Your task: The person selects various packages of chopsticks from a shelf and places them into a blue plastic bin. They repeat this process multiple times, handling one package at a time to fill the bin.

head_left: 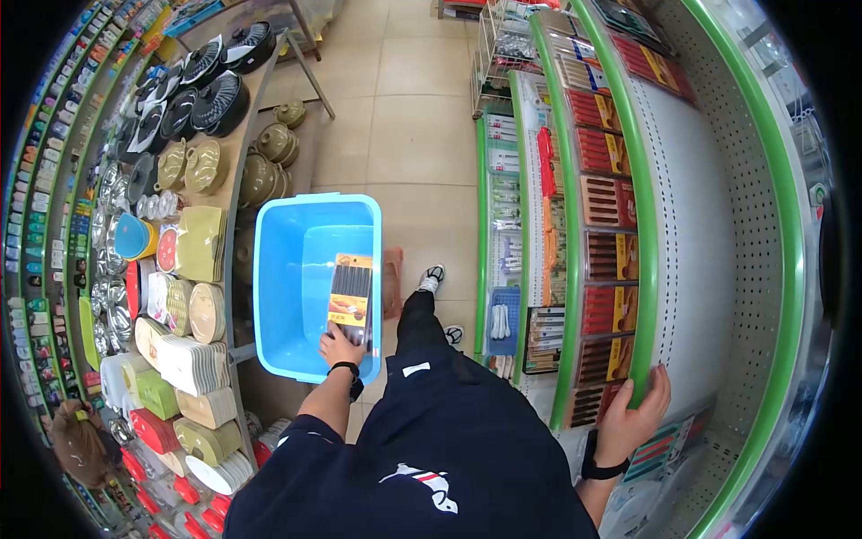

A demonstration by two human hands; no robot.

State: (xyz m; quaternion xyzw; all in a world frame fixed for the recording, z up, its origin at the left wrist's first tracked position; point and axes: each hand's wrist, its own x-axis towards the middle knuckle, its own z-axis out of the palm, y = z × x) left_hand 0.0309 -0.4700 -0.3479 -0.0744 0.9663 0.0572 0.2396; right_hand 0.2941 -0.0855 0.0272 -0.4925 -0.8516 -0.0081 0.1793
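Observation:
A blue plastic tub (274, 269) stands left of the body, beside the table of dishes. Inside it, toward its right side, lies a pack of dark chopsticks (350, 292) with a yellow label. My left hand (341, 346) reaches into the tub and has its fingers on the lower end of this pack; whether they grip it is hard to make out. On the right, my right hand (636, 409) rests on the green shelf edge (643, 359), fingers spread, holding nothing. Rows of packs with red and yellow labels (611, 310) lie on the shelf just left of that edge.
On the left, a table (256, 99) bears stacked plates (206, 359), green pots (206, 166) and black pans (220, 103). A wire rack (489, 58) stands ahead on the right. Tiled floor (417, 135) runs between the shelves. An orange-red object (392, 283) is beside the tub.

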